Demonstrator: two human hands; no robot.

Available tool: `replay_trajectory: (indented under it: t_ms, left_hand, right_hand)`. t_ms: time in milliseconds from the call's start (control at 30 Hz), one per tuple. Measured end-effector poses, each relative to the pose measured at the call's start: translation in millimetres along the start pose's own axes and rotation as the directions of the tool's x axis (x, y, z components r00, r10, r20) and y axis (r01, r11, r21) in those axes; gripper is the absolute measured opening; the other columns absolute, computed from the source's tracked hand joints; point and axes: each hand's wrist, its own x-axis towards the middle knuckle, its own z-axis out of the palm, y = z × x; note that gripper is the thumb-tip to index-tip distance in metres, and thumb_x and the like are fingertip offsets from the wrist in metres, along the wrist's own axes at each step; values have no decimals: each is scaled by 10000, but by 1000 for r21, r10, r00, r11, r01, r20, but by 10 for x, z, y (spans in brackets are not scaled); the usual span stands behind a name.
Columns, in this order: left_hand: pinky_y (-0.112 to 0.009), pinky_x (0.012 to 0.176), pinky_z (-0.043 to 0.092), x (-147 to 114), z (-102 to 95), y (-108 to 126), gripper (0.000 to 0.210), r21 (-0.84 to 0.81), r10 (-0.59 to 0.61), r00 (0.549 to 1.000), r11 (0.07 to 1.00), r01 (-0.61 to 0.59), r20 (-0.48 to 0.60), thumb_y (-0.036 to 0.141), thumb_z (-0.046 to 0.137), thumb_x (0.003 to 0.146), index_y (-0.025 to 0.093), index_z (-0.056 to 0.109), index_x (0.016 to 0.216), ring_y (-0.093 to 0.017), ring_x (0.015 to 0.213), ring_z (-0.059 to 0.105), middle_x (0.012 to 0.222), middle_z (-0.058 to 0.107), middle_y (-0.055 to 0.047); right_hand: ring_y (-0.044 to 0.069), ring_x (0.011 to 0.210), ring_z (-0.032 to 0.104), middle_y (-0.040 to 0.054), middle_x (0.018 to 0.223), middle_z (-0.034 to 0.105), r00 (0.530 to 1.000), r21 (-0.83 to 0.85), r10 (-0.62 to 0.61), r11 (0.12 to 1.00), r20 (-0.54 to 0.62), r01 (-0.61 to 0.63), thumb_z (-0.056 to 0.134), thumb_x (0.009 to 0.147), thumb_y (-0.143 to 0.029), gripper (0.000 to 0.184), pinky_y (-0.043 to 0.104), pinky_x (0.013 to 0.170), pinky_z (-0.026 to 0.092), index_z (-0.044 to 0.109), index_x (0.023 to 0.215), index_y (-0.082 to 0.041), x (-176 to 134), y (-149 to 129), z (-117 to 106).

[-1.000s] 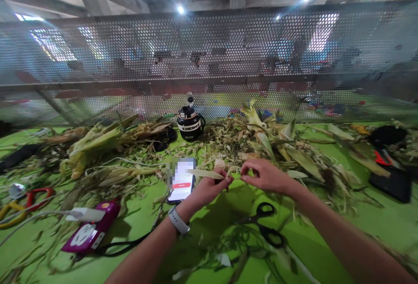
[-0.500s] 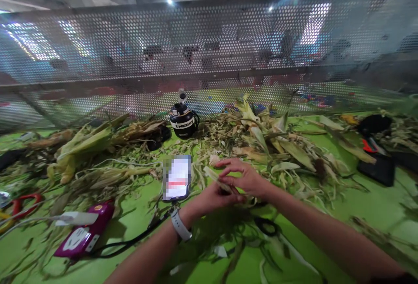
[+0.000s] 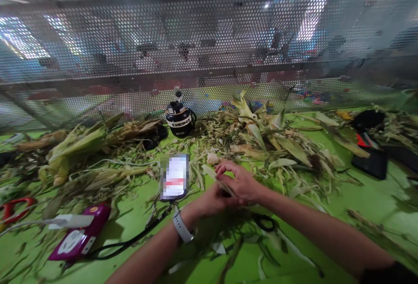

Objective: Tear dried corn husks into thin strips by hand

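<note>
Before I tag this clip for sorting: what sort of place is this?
Probably a shared craft workbench in a large hall: corn husks heaped on a green table, a perforated metal divider behind, scissors near the hands.

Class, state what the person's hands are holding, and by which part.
Both hands, left hand and right hand, pinch a corn husk strip at its near end; the far end pokes free.

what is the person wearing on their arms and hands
Both hands are bare, with no gloves or rings to be seen. The left hand comes from a bare forearm that carries a white wristband with a smooth strap, probably a watch or fitness band. The right hand comes from a bare forearm; a dark sleeve edge shows near the elbow.
</note>
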Motion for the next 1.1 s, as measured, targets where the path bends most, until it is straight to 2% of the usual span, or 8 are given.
replay_trajectory:
  t_ms: [133,233,367,433,533,833,1033,1100]
  left_hand:
    - [-216,573,372,9,-59,21,341,-146,-104,992,985,92,-74,452,714,660,119,669,714,-89,566,477,630,591,-7]
    - [-203,538,339,18,-120,80,382,-330,-190,969,935,130,-156,508,657,693,126,664,709,-93,573,494,627,579,-6]
    - [-201,499,300,25,-179,146,349,-358,-169,966,929,91,-193,472,655,690,123,657,710,-98,562,493,600,570,-9]
    - [-198,492,282,23,-196,162,305,-301,-145,965,951,74,-220,422,688,669,121,659,709,-83,538,455,586,556,-1]
    - [-195,492,254,17,-206,177,301,-166,-92,972,984,56,-215,403,728,642,117,662,706,-59,513,380,562,511,25]
    - [-207,526,281,16,-282,210,408,146,-16,999,989,22,-43,536,640,692,130,657,730,-79,547,378,576,506,31]
    - [-200,525,319,15,-322,195,371,-115,-88,979,991,68,-185,478,737,612,124,674,704,-68,515,436,580,577,11]
    - [-198,558,358,17,-332,203,347,-223,-110,968,973,58,-225,428,774,585,126,686,732,-77,547,496,637,632,-8]
  right_hand:
    - [179,800,576,24,797,622,979,60,202,977,26,-204,527,823,-408,242,300,753,444,578,826,-172,94,40,-163]
    - [178,789,563,36,807,629,963,-63,255,966,81,-251,477,849,-447,317,291,738,430,607,827,-159,159,16,-418]
    - [174,736,548,43,784,627,858,-320,338,922,387,-219,362,887,-534,502,283,693,411,654,745,-150,161,-60,-722]
    - [168,741,542,34,789,616,802,-336,317,929,506,-156,394,871,-546,480,266,679,407,650,791,-148,142,-78,-790]
    - [157,764,538,22,816,606,775,-313,234,949,587,-49,511,832,-495,370,243,691,403,633,869,-148,123,-63,-791]
    - [141,696,509,13,735,567,859,-400,136,913,493,85,485,867,-360,254,234,644,388,604,780,-153,125,-2,-697]
    - [149,702,551,10,746,611,897,-349,144,937,417,13,491,863,-373,241,250,660,423,613,807,-173,147,-10,-737]
    - [169,766,571,35,822,632,950,-365,119,931,290,-5,506,849,-358,216,278,716,435,607,859,-168,167,-2,-760]
